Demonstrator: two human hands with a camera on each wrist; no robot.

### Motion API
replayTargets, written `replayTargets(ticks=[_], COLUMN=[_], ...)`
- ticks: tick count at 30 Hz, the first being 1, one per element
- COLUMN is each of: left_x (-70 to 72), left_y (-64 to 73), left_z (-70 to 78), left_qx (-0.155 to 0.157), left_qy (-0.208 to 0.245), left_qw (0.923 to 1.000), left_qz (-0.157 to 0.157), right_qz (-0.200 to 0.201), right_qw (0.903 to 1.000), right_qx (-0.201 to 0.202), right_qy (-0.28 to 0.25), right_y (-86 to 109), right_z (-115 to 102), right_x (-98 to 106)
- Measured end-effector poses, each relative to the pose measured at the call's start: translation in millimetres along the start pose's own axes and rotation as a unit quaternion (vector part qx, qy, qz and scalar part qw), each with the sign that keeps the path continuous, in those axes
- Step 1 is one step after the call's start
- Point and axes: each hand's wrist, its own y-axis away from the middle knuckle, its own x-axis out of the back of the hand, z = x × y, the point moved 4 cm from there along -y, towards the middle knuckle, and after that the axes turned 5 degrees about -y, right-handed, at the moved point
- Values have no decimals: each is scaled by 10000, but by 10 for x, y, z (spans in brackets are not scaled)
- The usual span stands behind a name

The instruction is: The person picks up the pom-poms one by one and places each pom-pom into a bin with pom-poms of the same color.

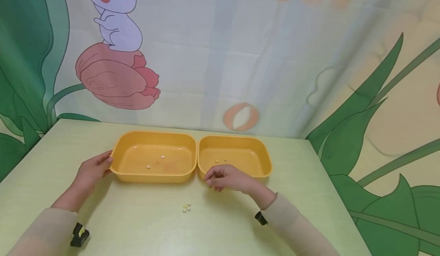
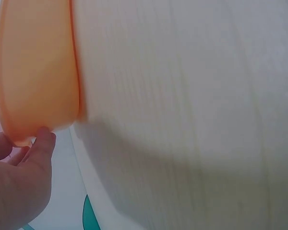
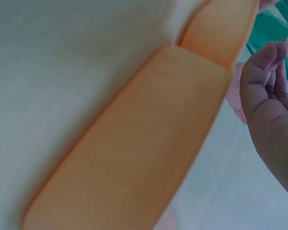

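Two yellow plastic trays stand side by side on the table. My left hand pinches the left end of the left tray, thumb against its outer wall in the left wrist view. That tray has two small pale pellets on its floor. Over the front edge of the right tray hovers my right hand, fingers bent and thumb close to the fingertips. Whether a tiny piece is between those fingertips is hidden. Two small pellets lie inside the right tray.
Several white and yellow pellets are grouped on the pale table in front of the trays. Behind the trays hangs a printed cloth with a rabbit and flowers. Each sleeve has a small black device near its cuff.
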Motion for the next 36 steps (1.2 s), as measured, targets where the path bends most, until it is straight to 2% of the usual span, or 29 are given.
replayTargets(ticks=[6, 14, 25, 36], left_x=[14, 0, -11, -3], left_y=[2, 7, -13, -4], left_z=[-2, 15, -11, -5], left_qx=[-23, 19, 10, -37], left_qy=[-18, 53, 38, 86], left_qw=[10000, 10000, 10000, 10000], left_qz=[36, 4, 40, 4], right_qz=[-243, -411, -284, -132], right_qw=[9996, 9982, 9954, 9903], right_qx=[-164, -104, -319, -382], right_qy=[48, 416, 856, 1333], right_y=[-106, -209, -339, -401], right_z=[121, 175, 281, 270], right_x=[-244, -470, -591, -642])
